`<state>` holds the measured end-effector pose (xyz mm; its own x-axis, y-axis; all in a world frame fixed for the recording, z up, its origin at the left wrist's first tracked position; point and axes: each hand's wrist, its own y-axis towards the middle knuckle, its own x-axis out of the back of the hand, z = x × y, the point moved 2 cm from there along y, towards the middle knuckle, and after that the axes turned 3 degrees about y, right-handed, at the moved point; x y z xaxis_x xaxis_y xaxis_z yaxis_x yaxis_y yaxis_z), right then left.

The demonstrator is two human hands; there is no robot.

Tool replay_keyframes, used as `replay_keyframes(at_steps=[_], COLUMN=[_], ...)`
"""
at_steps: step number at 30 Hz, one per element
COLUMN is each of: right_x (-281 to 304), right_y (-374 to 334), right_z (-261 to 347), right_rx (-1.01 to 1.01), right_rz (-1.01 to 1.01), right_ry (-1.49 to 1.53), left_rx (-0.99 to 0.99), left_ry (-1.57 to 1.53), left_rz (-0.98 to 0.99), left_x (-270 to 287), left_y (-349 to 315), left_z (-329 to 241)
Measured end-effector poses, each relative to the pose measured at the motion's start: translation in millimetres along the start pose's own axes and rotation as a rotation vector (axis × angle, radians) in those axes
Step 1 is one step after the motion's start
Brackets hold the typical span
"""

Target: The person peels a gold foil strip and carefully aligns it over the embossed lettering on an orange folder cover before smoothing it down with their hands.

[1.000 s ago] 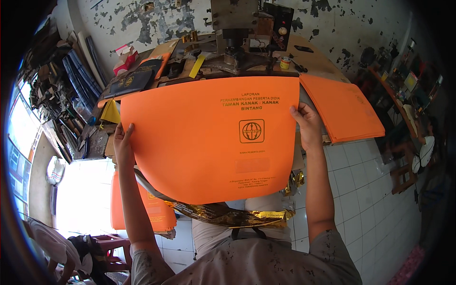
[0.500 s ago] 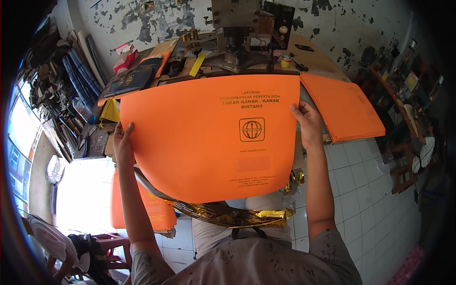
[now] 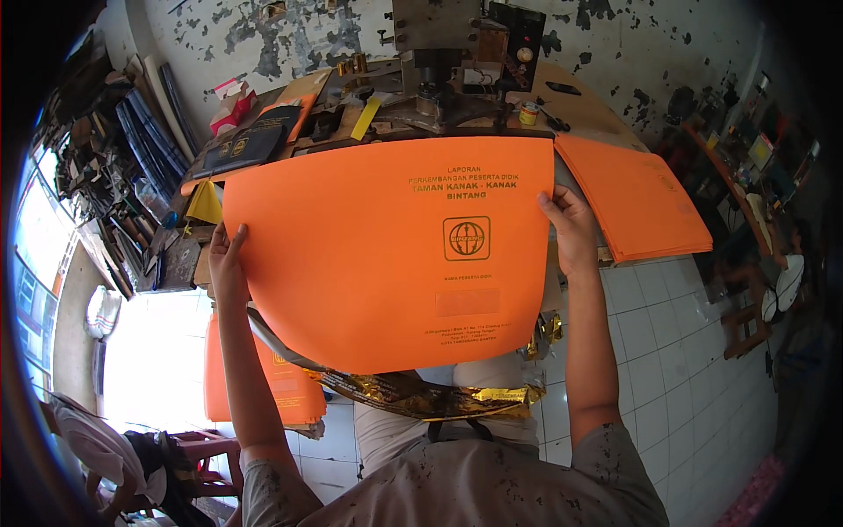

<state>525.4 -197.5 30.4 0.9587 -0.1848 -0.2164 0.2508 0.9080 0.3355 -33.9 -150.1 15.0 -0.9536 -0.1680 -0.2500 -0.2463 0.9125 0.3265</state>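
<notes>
Slightly higher than in the earlier frame, the broad orange sheet of smooth, card-like cover stock [image 3: 351, 255] has risen a touch, its lower edge lifting with it. It hangs in front of me, above my lap, its far edge reaching to the worn brown worktable [image 3: 606, 119]. My left hand [image 3: 228, 255] pinches its left edge, thumb on the front; my right hand [image 3: 571, 233] does the same high on the right edge. What my fingers do behind the sheet, I cannot tell.

I judge it light and springy, stiff enough to span between two pinches yet easy to crease, perhaps a little slippery. The side edges seem the best hold, clear of the gold print [image 3: 465, 239], which could scuff.

Below it, a crinkled, shiny gold-and-dark foil strip [image 3: 413, 397] curves across my pale trousers [image 3: 378, 435]. Flat orange sheets lie piled at the right [image 3: 632, 206] and lower left [image 3: 294, 400]; a blocky, dull metal press [image 3: 435, 31] stands beyond.
</notes>
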Motion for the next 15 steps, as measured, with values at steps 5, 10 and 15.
replay_keyframes(at_steps=[5, 10, 15], right_x=[-1.0, -2.4, -1.1], right_y=[-0.8, -1.9, -1.9], right_z=[1.4, 3.2, 2.2], right_rx=[-0.004, -0.010, -0.006], right_rz=[-0.005, -0.013, -0.014], right_ry=[-0.006, -0.010, 0.001], left_rx=[-0.006, -0.010, -0.002], left_ry=[0.007, -0.001, 0.004], left_rz=[0.000, -0.005, -0.001], left_x=[2.1, 1.6, -4.0], left_y=[0.7, -0.2, -2.7], left_z=[1.2, -0.1, -1.5])
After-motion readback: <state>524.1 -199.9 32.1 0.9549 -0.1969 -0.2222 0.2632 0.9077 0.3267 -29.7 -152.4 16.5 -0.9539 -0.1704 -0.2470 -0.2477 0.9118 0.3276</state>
